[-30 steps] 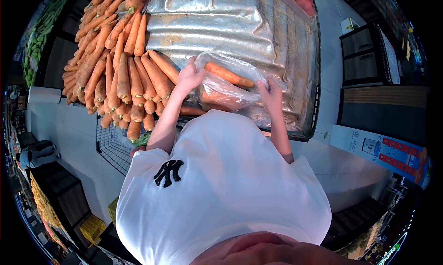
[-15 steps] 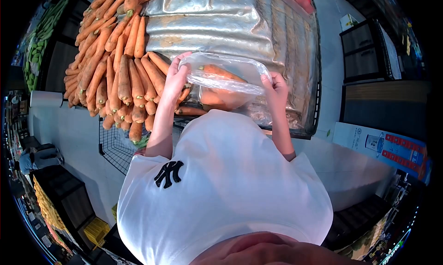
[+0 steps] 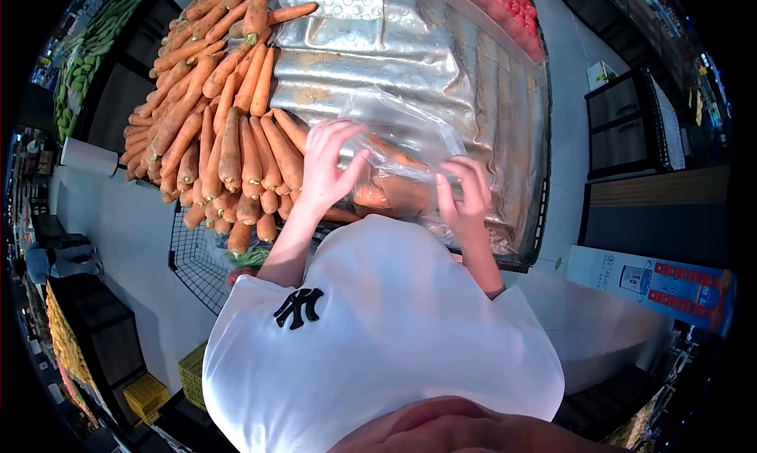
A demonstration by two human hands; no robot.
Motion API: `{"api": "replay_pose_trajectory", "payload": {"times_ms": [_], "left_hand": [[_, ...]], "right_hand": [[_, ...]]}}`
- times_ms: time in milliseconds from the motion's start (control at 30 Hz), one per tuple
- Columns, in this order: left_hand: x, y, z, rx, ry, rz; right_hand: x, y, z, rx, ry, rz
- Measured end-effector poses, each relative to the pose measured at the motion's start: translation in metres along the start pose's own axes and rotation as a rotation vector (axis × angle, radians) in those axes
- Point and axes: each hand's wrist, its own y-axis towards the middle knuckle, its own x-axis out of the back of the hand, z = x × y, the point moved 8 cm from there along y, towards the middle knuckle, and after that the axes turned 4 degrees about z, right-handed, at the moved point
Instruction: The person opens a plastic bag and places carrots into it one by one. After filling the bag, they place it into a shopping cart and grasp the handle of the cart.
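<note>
Clear plastic bag (image 3: 406,115) on the silver liner (image 3: 512,126), just right of the heaped carrots (image 3: 236,134); carrots (image 3: 371,194) show through its film. The left hand (image 3: 325,169) is open, thumb apart from curved fingers; the right hand (image 3: 467,197) is loosely open by the opposite side—whether either touches the film cannot be told. Sound handling would pinch one layer of the rim per side, spreading it evenly—without sharp tugs that could tear thin film.
</note>
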Motion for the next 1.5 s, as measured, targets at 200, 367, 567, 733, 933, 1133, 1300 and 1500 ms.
{"api": "replay_pose_trajectory", "payload": {"times_ms": [200,367,567,733,933,1133,1300,1500], "left_hand": [[-0.086,-0.019,0.013,-0.105,0.225,0.325],[-0.070,-0.026,0.031,0.040,0.073,0.422],[-0.048,-0.024,0.029,0.025,0.087,0.394],[-0.037,-0.017,0.037,0.131,0.156,0.213],[-0.012,-0.008,0.012,0.112,0.027,0.065],[-0.002,0.016,-0.032,0.007,-0.139,-0.079],[-0.073,0.016,-0.077,-0.390,-0.285,0.061],[-0.090,0.021,-0.006,0.270,-0.659,0.062]], "right_hand": [[-0.063,0.009,-0.015,0.003,-0.101,0.246],[-0.076,-0.010,-0.046,-0.130,-0.219,0.410],[-0.080,-0.006,-0.078,-0.254,-0.366,0.465],[-0.076,0.013,-0.071,-0.167,-0.389,0.344],[-0.058,0.018,-0.034,-0.028,0.006,0.251],[-0.085,0.007,-0.013,-0.315,0.878,0.203],[-0.106,0.016,0.003,-0.547,1.815,0.286],[0.027,0.060,0.065,0.056,0.835,-0.363]]}}
